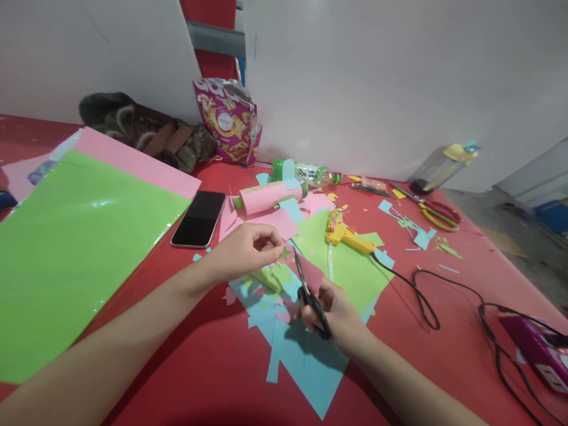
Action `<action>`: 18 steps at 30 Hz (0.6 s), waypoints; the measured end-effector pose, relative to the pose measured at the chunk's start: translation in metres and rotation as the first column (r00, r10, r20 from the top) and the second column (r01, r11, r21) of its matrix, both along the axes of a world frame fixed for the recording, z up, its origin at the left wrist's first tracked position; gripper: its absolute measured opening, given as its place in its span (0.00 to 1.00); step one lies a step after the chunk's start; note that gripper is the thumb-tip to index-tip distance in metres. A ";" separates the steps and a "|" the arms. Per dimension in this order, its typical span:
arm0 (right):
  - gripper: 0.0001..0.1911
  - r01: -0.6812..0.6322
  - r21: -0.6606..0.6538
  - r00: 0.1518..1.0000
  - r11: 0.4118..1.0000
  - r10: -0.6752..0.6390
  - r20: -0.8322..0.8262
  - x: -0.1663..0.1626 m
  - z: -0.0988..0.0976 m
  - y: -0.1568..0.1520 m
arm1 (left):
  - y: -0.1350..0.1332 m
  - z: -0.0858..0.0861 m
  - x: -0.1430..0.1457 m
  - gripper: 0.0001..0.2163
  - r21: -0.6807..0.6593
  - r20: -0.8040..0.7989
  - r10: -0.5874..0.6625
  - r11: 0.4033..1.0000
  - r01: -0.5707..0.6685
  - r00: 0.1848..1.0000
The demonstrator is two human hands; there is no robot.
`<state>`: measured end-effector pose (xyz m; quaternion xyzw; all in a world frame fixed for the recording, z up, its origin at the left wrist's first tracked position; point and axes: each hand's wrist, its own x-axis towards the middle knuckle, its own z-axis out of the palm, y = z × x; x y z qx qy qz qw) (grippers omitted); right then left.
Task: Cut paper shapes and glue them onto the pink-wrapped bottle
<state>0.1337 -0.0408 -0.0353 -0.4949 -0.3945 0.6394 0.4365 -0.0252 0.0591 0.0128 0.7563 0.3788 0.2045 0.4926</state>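
Note:
My left hand (248,248) is closed in a pinch on the edge of a small pink paper piece (313,273). A green star shape (285,254) shows beside its fingertips. In my right hand (341,313) are black-handled scissors (317,310), fingers wrapped round the handles. The blades lie along the pink paper, which reaches back to the right fingers; whether they are cutting into it I cannot tell. Beneath both hands lie blue paper (310,367), green paper (364,287) and small cut scraps. A yellow glue gun (350,238) rests on the green sheet.
Behind the hands lie a pink-wrapped roll (268,198) and a green-capped bottle (306,173). A phone (199,219) and large green sheet (89,236) are left. Right are red-and-yellow-handled scissors (437,216), a clear bottle (444,168), a black cord (428,307) and a purple power strip (539,349).

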 end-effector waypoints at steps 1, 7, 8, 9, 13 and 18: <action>0.22 0.001 -0.001 1.000 1.000 -0.001 -0.002 0.000 0.000 0.000 | 0.000 0.000 0.000 0.07 0.000 -0.002 0.004 1.000 -0.004 1.000; 0.19 -0.001 -0.005 1.000 1.000 0.001 0.001 -0.001 0.001 0.001 | 0.001 -0.001 0.000 0.08 -0.016 0.023 0.036 0.999 -0.036 0.999; 0.19 0.009 -0.010 1.000 1.000 -0.009 0.005 0.000 0.001 0.000 | 0.001 -0.001 0.000 0.08 -0.015 0.033 0.038 0.999 -0.038 0.999; 0.19 0.023 -0.014 1.000 1.000 -0.023 0.006 0.000 0.001 0.000 | 0.001 0.000 0.000 0.07 -0.015 0.042 0.038 0.999 -0.037 0.998; 0.22 0.049 0.022 0.997 0.999 -0.047 -0.063 0.001 0.000 0.000 | 0.001 0.000 0.000 0.07 -0.026 0.047 0.029 0.999 -0.028 0.998; 0.19 0.005 0.029 0.960 1.000 0.003 -0.280 0.003 -0.001 -0.001 | 0.000 -0.002 -0.001 0.07 -0.042 -0.012 -0.009 0.999 0.009 1.000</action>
